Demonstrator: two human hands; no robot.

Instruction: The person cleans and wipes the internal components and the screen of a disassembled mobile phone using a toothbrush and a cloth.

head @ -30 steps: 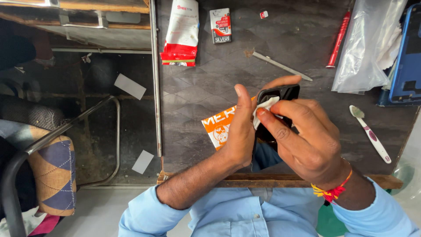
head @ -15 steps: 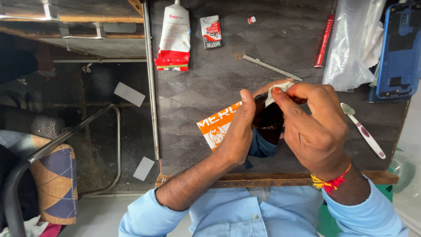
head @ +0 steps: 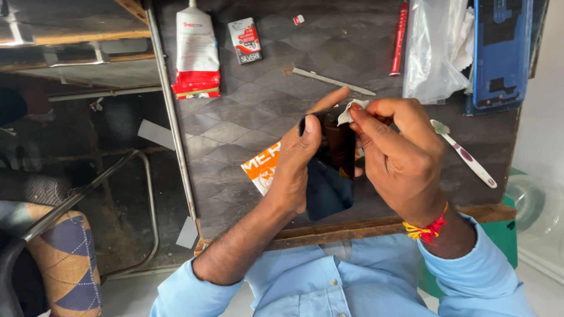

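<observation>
My left hand (head: 296,164) grips a dark smartphone (head: 329,176) by its left edge, tilted above the dark quilted work mat (head: 247,117). My right hand (head: 399,155) pinches a small white wad of cloth (head: 351,110) and presses it on the phone's top edge. A red and yellow thread is tied round my right wrist. Under the phone lies an orange and white card (head: 262,170), partly hidden by my left hand.
On the mat lie a white and red tube (head: 197,53), a small red and white packet (head: 245,40), a metal pry tool (head: 332,81), a red pen (head: 399,38), a clear plastic bag (head: 437,50), a blue phone frame (head: 502,53) and a toothbrush (head: 467,155). A wooden edge (head: 352,230) runs in front.
Both hands have lifted the phone and turned it more upright. The white cloth has moved from the phone's face to its top edge.
</observation>
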